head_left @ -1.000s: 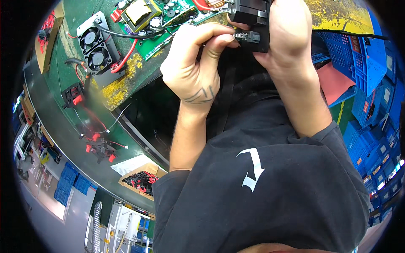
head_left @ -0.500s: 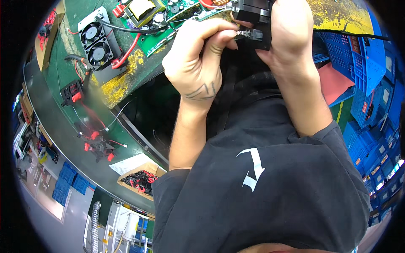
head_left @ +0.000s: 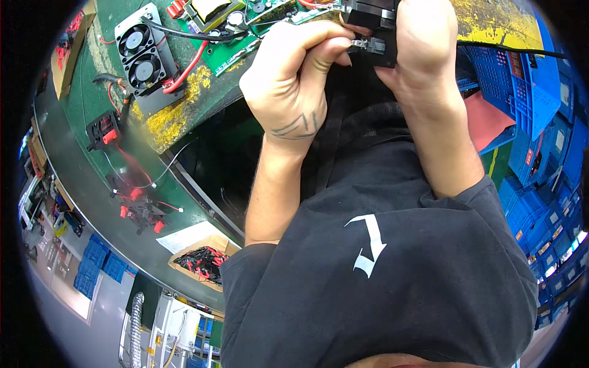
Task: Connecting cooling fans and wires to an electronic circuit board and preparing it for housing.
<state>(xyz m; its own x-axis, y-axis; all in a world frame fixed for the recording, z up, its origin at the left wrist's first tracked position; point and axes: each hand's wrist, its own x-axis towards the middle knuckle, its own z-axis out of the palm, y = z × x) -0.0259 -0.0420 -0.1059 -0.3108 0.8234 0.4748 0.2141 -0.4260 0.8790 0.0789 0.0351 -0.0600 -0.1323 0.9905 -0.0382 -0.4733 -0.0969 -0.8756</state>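
At the top of the view, my left hand (head_left: 291, 80) pinches a small metal terminal (head_left: 358, 44) between thumb and forefinger. The terminal meets a grey block (head_left: 375, 46) on a black plastic housing (head_left: 370, 15); whether it is inside the block I cannot tell. My right hand (head_left: 426, 58) is closed round the right side of that housing, with most of its fingers hidden. Left of my hands lies a green circuit board (head_left: 230, 58) with a yellow-wrapped transformer (head_left: 207, 13). Beside the board stands a metal plate with two black fans (head_left: 144, 70), with black and red cables alongside.
The green bench (head_left: 80, 165) has a worn yellow edge (head_left: 175, 122). Black-and-red wired parts (head_left: 142, 211) lie on the left, and a cardboard box (head_left: 202, 260) of red and black leads sits nearer me. Blue crates (head_left: 515, 92) stack up at the right. A dark gap lies below my hands.
My left hand has shifted slightly right and up with the terminal, close against the grey block. My right hand keeps its hold on the housing. The bench has shifted a little in view.
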